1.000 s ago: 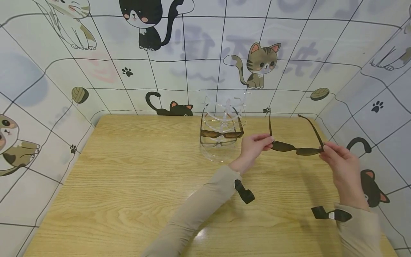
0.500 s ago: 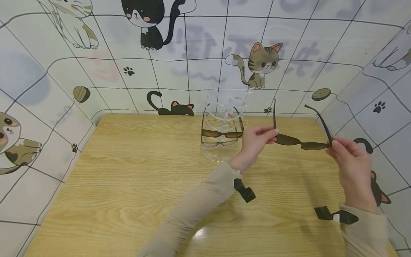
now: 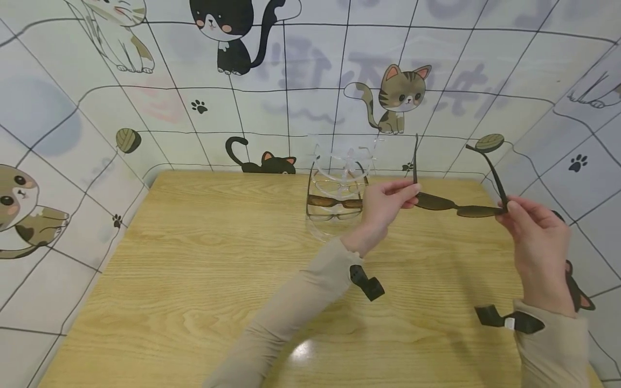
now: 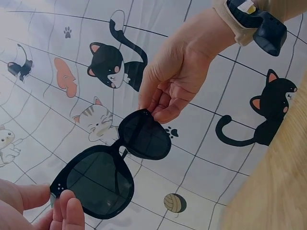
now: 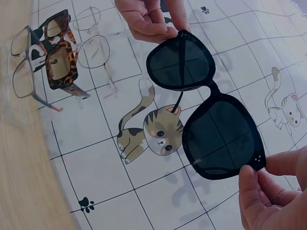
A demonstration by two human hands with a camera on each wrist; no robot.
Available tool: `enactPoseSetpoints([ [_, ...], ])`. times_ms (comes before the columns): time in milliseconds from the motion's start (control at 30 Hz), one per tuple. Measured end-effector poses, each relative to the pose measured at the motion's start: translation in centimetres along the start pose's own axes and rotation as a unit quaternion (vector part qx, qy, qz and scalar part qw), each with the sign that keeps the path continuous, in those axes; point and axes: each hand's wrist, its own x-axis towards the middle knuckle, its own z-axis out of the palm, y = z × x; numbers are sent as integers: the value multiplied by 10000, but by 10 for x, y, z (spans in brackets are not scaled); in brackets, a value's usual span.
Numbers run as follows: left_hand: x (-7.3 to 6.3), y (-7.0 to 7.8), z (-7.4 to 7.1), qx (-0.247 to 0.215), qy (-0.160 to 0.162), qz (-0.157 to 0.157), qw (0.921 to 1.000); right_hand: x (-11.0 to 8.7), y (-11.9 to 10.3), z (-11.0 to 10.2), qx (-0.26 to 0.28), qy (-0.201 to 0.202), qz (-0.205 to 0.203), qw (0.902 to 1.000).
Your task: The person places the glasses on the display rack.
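Note:
Black sunglasses [image 3: 434, 201] with dark lenses are held up over the right part of the table, their temples unfolded and pointing away toward the back wall. My left hand [image 3: 385, 207] pinches one front corner of the frame between thumb and fingers. At the opposite corner my right hand [image 3: 538, 242] pinches the frame in the same way. In the right wrist view the sunglasses [image 5: 223, 136] show small silvery dots at the corner by the right hand [image 5: 276, 191]. The left wrist view shows both lenses of the sunglasses [image 4: 98, 182] facing the camera.
A clear display stand [image 3: 317, 233] at the back of the wooden table [image 3: 194, 269] carries several pairs of glasses, including tortoiseshell sunglasses [image 5: 61, 62] and thin-rimmed glasses [image 5: 93, 50]. A cat-printed wall covering [image 3: 310, 64] encloses the back and sides.
Both hands have raised the sunglasses and shifted them slightly to the right. The temples now reach higher against the back wall. The stand's glasses stay in place.

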Motion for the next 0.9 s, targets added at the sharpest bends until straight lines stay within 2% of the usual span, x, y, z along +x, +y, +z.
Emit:
enactPoseSetpoints([
  [167,1,13,-4,-55,-98,186,9998,3,-3,9,10,-86,-66,9999],
  [333,1,25,-12,-74,-195,215,9996,5,-8,22,-45,-179,-67,9998],
  [600,2,42,-28,54,-147,303,9994,6,-8,47,338,-551,-353,9973],
  [800,1,56,-44,101,-111,473,9988,8,-4,66,171,-697,-414,9966],
  [900,0,64,-51,145,-84,529,9985,8,-2,76,326,-840,-437,9950],
])
